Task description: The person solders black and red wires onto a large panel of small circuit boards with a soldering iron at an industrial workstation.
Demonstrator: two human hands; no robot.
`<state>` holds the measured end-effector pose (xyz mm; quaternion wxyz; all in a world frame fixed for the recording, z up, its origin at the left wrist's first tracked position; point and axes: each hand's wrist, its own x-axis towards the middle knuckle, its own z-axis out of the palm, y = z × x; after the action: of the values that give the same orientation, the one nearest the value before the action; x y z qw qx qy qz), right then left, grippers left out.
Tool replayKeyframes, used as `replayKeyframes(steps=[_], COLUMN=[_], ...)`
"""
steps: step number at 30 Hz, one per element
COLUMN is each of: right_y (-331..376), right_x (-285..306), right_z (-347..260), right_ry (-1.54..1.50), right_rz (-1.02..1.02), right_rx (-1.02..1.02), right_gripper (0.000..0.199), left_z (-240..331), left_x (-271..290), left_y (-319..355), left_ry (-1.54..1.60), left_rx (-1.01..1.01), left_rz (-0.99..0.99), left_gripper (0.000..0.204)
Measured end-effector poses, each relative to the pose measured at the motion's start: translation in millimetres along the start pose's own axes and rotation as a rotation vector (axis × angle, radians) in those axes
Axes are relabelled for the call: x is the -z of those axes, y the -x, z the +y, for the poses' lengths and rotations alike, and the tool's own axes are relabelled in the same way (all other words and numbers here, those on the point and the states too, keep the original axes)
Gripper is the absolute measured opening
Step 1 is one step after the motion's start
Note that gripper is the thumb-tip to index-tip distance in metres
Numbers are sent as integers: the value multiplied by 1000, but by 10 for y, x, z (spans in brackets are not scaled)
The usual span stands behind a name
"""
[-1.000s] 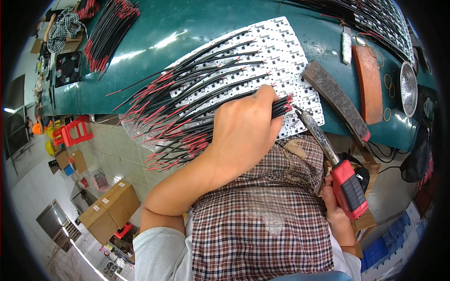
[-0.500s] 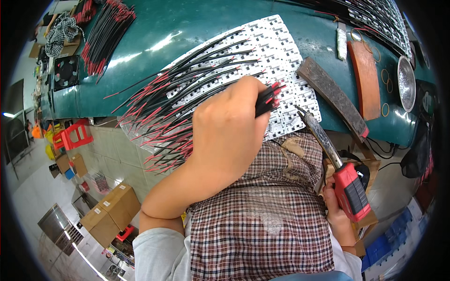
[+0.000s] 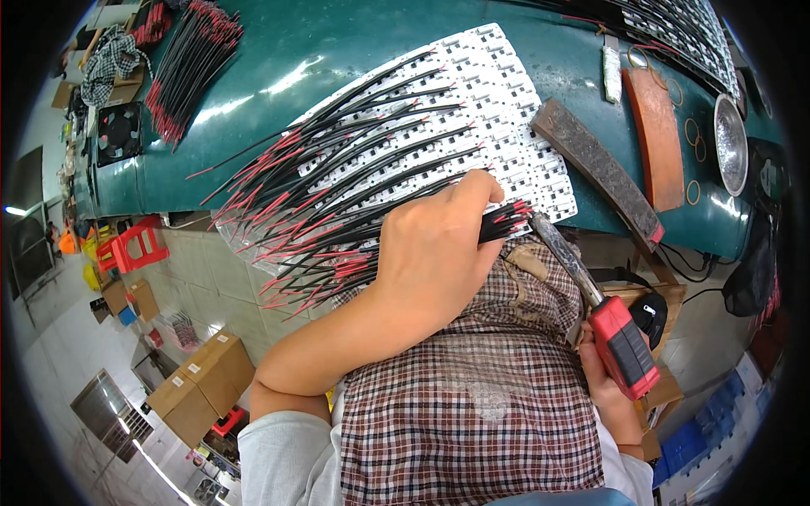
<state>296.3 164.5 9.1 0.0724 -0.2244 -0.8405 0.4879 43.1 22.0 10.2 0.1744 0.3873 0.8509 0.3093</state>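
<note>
My left hand (image 3: pixel 432 246) is closed around a bundle of black wires (image 3: pixel 496 224), whose red ends stick out past my thumb and fingers. In my right hand (image 3: pixel 602 364) is a soldering iron (image 3: pixel 625 347) with a red and black handle and a long metal barrel. Its tip is right at the red wire ends; whether they touch cannot be made out. Beneath the wires lies a white sheet of small circuit boards (image 3: pixel 483 63). Across its left part spread several black wires (image 3: pixel 337 139) in rows, their red-tipped ends hanging over the table's near edge.
A dark worn bar (image 3: pixel 591 164) and an orange-brown block (image 3: pixel 655 139) lie right of the boards. Beyond them are rubber bands (image 3: pixel 693 193) and a metal bowl (image 3: pixel 731 145). More wires (image 3: pixel 192 67) are piled at the far left by a black fan (image 3: pixel 119 131).
My left hand has moved nearer to my body and slightly right with the wire bundle. The soldering iron has lowered a little, its tip now at the wire ends.
</note>
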Motion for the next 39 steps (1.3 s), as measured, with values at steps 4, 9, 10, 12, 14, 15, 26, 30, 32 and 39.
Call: replayKeyframes(steps=[4,9,10,12,14,15,26,30,32,39], right_y=[-133,-154,-161,-160,-149,-149,-124,-100,-96,-128], right_x=[12,3,-3,-13,-23,-19,-29,4,4,-40], right_z=[-76,-52,-55,-50,-31,-25,-37,-46,-45,-34], right_ry=[124,140,132,124,114,113,80,115,104,61], right_rz=[-23,-47,-46,-44,-45,-45,10,-39,-46,-7], right_rx=[128,148,140,130,121,122,122,115,90,125], right_gripper=[29,28,27,26,25,25,26,26,26,24], left_z=[-49,-54,-54,-63,-65,-61,-68,-73,-72,-79], left_x=[-54,-62,-64,-73,-79,-83,-88,-89,-88,-96], left_y=[8,13,13,10,10,12,1,-12,-13,-12], left_ry=[-17,-33,-33,-30,-27,-31,-54,-70,-74,-65], left_rx=[-8,2,6,2,-2,-9,-25,-19,-22,-27], left_rz=[54,45,49,50,51,64,66,66,64,63], left_gripper=[14,15,15,16,16,16,15,13,13,14])
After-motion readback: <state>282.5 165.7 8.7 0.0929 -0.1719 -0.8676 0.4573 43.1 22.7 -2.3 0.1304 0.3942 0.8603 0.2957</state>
